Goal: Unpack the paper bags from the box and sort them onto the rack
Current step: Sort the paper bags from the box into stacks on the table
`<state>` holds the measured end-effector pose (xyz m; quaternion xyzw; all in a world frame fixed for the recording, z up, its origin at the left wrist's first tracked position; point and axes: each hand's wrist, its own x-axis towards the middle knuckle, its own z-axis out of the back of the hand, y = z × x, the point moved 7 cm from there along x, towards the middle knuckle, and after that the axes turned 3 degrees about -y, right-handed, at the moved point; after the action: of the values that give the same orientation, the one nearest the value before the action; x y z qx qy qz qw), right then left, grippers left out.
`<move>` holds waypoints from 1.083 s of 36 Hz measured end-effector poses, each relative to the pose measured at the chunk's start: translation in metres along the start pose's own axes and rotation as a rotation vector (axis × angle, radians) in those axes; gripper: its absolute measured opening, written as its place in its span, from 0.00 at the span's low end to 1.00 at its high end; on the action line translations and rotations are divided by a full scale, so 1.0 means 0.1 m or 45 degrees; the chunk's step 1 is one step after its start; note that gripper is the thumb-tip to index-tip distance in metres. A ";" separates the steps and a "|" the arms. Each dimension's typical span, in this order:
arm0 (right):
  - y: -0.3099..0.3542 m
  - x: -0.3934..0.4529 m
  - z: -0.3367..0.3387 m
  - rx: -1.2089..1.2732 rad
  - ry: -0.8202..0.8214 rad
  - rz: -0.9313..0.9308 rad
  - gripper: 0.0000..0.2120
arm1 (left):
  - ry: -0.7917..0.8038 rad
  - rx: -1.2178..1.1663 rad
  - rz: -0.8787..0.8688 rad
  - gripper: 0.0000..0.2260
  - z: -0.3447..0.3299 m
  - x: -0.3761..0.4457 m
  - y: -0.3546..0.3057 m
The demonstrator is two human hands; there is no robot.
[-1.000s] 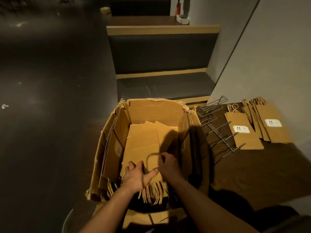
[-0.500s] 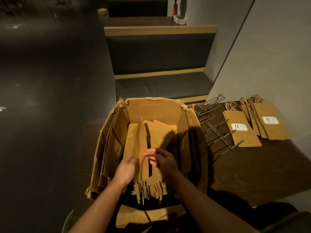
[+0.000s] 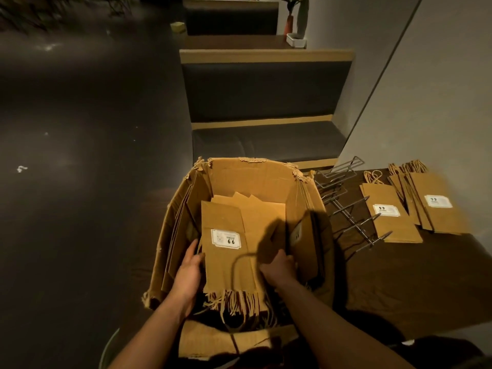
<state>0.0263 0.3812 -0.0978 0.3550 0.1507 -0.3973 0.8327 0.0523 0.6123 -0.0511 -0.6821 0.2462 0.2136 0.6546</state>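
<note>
Both hands inside torn brown cardboard box (image 3: 250,179): left hand (image 3: 187,272) and right hand (image 3: 278,267) grasp flat labelled brown paper bag stack (image 3: 226,251); loose twine handles could snag, spilling bags

1. Left hand (image 3: 187,275): bare, with no glove, ring or other covering visible on it.
2. Left forearm: bare from wrist to the frame's lower edge; no sleeve, watch or band visible along that length.
3. Right hand (image 3: 277,270): bare, no glove; the fingers (image 3: 282,255) show no rings, though dim light limits detail.
4. Right forearm: bare from wrist to the frame's lower edge; no sleeve cuff, watch or bracelet on the visible part.
5. Lower right corner: a dark garment shows beneath the right forearm; its type, cut and exact colour cannot be determined in the low light.
</note>
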 end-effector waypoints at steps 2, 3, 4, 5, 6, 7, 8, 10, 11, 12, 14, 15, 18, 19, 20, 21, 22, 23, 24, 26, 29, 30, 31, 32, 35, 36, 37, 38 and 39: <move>0.01 0.00 0.01 -0.032 -0.018 0.027 0.24 | 0.044 -0.016 0.022 0.26 -0.05 -0.03 0.00; 0.02 -0.01 0.02 -0.021 -0.028 0.046 0.22 | 0.059 0.014 0.016 0.28 -0.06 -0.04 0.00; 0.04 -0.01 0.03 0.023 -0.026 0.058 0.20 | 0.064 0.058 0.002 0.31 -0.06 -0.03 0.00; 0.06 -0.01 0.04 0.088 -0.019 0.076 0.16 | 0.069 0.109 -0.012 0.34 -0.06 -0.02 0.01; 0.08 -0.02 0.05 0.158 -0.013 0.088 0.13 | 0.073 0.148 -0.029 0.35 -0.05 -0.02 0.01; 0.10 -0.03 0.07 0.228 -0.011 0.106 0.10 | 0.074 0.185 -0.040 0.35 -0.05 -0.01 0.01; 0.12 -0.05 0.10 0.292 -0.010 0.122 0.09 | 0.077 0.204 -0.045 0.33 -0.05 -0.01 0.01; 0.16 -0.08 0.17 0.401 -0.006 0.152 0.07 | 0.104 0.212 -0.035 0.26 -0.09 -0.02 0.01; 0.17 -0.11 0.21 0.460 -0.006 0.159 0.06 | 0.121 0.219 -0.032 0.22 -0.11 -0.03 0.01; 0.18 -0.14 0.26 0.525 -0.012 0.162 0.05 | 0.109 0.227 -0.038 0.19 -0.10 -0.01 0.01; 0.21 -0.22 0.41 0.643 -0.076 0.189 0.05 | 0.033 0.217 -0.059 0.15 -0.05 0.04 0.01; 0.25 -0.27 0.51 0.687 -0.123 0.222 0.03 | -0.014 0.213 -0.072 0.13 -0.01 0.06 0.02; 0.40 -0.41 0.65 0.622 -0.201 0.427 0.04 | -0.052 0.292 -0.069 0.13 0.04 0.07 0.07; 0.48 -0.47 0.63 0.540 -0.173 0.518 0.05 | -0.032 0.316 -0.062 0.13 0.01 0.06 0.09; 0.55 -0.51 0.54 0.449 -0.111 0.607 0.06 | -0.003 0.337 -0.049 0.12 -0.02 0.05 0.11; 0.61 -0.55 0.42 0.380 -0.010 0.672 0.08 | 0.035 0.358 -0.044 0.10 -0.07 0.04 0.11; 0.64 -0.60 0.27 0.328 0.128 0.699 0.09 | 0.080 0.366 -0.022 0.10 -0.12 0.03 0.12; 0.65 -0.67 0.14 0.265 0.283 0.694 0.09 | 0.131 0.357 0.005 0.13 -0.16 -0.01 0.12; 0.65 -0.75 0.02 0.186 0.434 0.676 0.10 | 0.172 0.360 0.021 0.16 -0.19 -0.02 0.13; 0.61 -0.82 -0.18 0.058 0.633 0.667 0.13 | 0.198 0.477 -0.027 0.19 -0.19 -0.02 0.14; 0.57 -0.77 -0.25 0.193 0.648 0.634 0.13 | 0.050 0.557 -0.095 0.10 -0.10 0.05 0.15; 0.53 -0.67 -0.23 0.320 0.566 0.542 0.13 | 0.012 0.542 -0.082 0.05 -0.08 0.07 0.16; 0.48 -0.56 -0.17 0.485 0.449 0.421 0.13 | -0.013 0.526 -0.063 0.04 -0.08 0.07 0.16; 0.41 -0.43 -0.10 0.626 0.316 0.300 0.13 | -0.032 0.505 -0.045 0.04 -0.07 0.06 0.16; 0.19 -0.12 -0.05 0.762 0.166 -0.008 0.15 | -0.088 0.499 -0.037 0.04 -0.05 0.05 0.15; 0.13 -0.06 -0.10 0.780 0.203 -0.085 0.15 | -0.105 0.502 -0.037 0.04 -0.03 0.06 0.15; 0.10 -0.02 -0.15 0.788 0.250 -0.143 0.13 | -0.118 0.516 -0.027 0.04 -0.01 0.06 0.15; 0.09 -0.01 -0.19 0.801 0.278 -0.177 0.12 | -0.119 0.528 -0.020 0.03 -0.01 0.06 0.16; 0.09 0.00 -0.21 0.819 0.288 -0.186 0.11 | -0.109 0.543 -0.012 0.03 -0.01 0.07 0.16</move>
<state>0.0340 0.3994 -0.1082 0.6292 0.1343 -0.4413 0.6256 0.0478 0.6106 -0.0679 -0.5195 0.2547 0.1825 0.7950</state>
